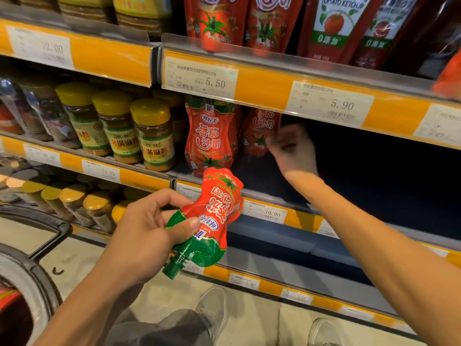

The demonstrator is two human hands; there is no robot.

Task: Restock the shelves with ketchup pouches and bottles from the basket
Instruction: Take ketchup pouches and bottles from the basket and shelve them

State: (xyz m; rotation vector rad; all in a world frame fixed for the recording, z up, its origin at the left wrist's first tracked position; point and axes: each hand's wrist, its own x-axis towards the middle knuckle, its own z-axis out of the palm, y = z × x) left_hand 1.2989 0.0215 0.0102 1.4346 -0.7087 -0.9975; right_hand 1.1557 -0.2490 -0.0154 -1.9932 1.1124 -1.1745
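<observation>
- Up close to a supermarket rack: left hand [147,231] curled round a red ketchup pouch [210,216], thumb pressed on the green neck area, fingers wrapped behind.
- Held upside down and tilted, green spout cap [173,268] pointing down-left, wide base up near the edge of the middle shelf [262,193].
- Reaching into that shelf, right hand [291,148], blurred, fingers touching a second red pouch [260,133] at its right edge; cannot tell whether pinching it or only resting against it.
- Just left of that one, a third pouch standing upright [210,136] at the shelf front, same red design with a tomato print.
- Dark shelf space to the right of the right hand.
- Further left on the same level, yellow-lidded jars [117,128] in a row, brown paste inside.
- Above, more red pouches [217,21] and tomato ketchup packs [336,23] standing behind an orange price rail [264,88] with tags reading 5.50 and 5.90.
- Below, gold-lidded jars [74,203] on a lower shelf.
- At bottom left, a dark basket rim and handle [47,243]; contents not made out.
- Down at the floor, grey shoes [214,313] on pale tiles.
</observation>
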